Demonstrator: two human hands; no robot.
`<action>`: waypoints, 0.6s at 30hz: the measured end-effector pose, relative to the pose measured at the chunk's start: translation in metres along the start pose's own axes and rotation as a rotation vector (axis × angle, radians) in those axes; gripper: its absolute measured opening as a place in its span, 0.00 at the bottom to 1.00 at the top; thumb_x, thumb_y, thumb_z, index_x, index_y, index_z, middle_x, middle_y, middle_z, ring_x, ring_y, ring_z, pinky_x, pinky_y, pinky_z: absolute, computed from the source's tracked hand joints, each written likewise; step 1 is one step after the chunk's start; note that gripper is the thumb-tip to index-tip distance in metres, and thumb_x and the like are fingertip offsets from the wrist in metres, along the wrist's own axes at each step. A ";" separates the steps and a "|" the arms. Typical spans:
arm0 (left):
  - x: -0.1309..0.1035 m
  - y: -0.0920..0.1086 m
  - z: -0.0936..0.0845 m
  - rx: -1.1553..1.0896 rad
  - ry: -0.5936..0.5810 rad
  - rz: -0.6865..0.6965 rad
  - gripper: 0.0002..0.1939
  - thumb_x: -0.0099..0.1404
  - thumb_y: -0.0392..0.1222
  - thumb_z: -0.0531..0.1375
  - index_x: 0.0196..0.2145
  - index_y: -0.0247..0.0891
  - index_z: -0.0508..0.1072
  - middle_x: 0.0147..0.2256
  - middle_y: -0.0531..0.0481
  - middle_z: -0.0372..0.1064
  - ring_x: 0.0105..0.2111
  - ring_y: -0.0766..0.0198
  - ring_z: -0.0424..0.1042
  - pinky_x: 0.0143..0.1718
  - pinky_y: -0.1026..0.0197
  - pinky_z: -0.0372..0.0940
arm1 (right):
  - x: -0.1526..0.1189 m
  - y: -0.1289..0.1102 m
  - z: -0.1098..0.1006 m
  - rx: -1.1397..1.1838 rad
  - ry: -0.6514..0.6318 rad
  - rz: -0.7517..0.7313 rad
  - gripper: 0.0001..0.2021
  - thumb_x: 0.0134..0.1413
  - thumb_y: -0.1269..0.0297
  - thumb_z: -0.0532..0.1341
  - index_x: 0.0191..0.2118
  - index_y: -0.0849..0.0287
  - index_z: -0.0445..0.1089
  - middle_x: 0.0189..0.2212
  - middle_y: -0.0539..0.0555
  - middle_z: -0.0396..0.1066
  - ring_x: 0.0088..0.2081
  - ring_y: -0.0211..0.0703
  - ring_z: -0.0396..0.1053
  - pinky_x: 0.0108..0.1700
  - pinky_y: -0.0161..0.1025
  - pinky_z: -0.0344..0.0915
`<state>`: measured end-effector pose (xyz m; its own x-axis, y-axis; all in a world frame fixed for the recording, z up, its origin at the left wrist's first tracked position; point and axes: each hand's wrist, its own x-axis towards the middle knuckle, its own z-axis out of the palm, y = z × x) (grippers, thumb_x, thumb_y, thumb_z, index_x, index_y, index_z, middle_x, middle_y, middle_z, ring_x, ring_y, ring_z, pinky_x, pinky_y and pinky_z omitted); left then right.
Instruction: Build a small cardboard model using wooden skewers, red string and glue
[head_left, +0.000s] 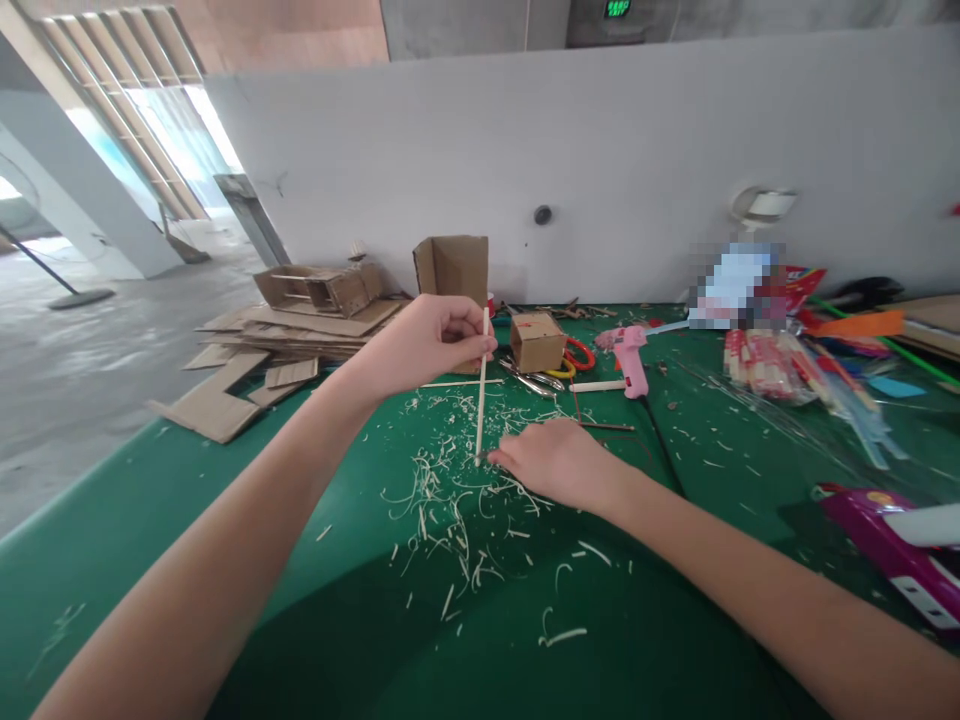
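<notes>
Left hand (444, 345): I am pinching one slim, straight, pale wooden stick (481, 395) near its top, above the smooth green tabletop (330, 560). Right hand (551, 460): I am closing fingers on something small, dark, unidentifiable (484, 456), by its lower end, among curled shavings (429, 482).

Glue gun (628, 358) right of small box (538, 342); cardboard sheets (300, 335) left, open carton (349, 290) on top. Shavings (457, 500) in front, on table (322, 600).

Two hands (450, 345), one upright stick (481, 395) and one pink glue gun (634, 362).
</notes>
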<state>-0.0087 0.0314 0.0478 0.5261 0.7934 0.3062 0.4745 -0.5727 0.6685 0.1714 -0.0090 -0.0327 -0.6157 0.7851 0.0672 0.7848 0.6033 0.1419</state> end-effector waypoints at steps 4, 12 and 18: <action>0.000 0.001 -0.002 0.018 -0.024 0.005 0.07 0.61 0.41 0.60 0.28 0.36 0.71 0.25 0.51 0.72 0.26 0.69 0.70 0.27 0.66 0.63 | 0.005 0.009 -0.010 -0.017 0.278 0.179 0.26 0.68 0.52 0.41 0.38 0.60 0.71 0.24 0.57 0.73 0.23 0.42 0.67 0.23 0.39 0.44; -0.001 0.002 -0.006 0.035 -0.030 -0.028 0.06 0.61 0.40 0.60 0.28 0.34 0.71 0.26 0.49 0.74 0.27 0.67 0.71 0.28 0.65 0.63 | 0.006 0.002 0.014 -0.008 0.066 0.050 0.24 0.68 0.53 0.42 0.36 0.61 0.70 0.21 0.56 0.72 0.21 0.40 0.67 0.24 0.38 0.42; 0.000 0.001 -0.007 0.041 -0.026 -0.009 0.07 0.61 0.39 0.60 0.28 0.34 0.72 0.27 0.48 0.75 0.27 0.68 0.71 0.28 0.66 0.64 | 0.011 0.001 0.014 -0.053 0.216 0.121 0.24 0.69 0.53 0.41 0.37 0.61 0.70 0.21 0.55 0.73 0.22 0.41 0.68 0.24 0.38 0.40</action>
<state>-0.0133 0.0327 0.0531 0.5394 0.7934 0.2821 0.5079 -0.5738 0.6425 0.1664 0.0026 -0.0454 -0.5229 0.7996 0.2952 0.8523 0.4942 0.1712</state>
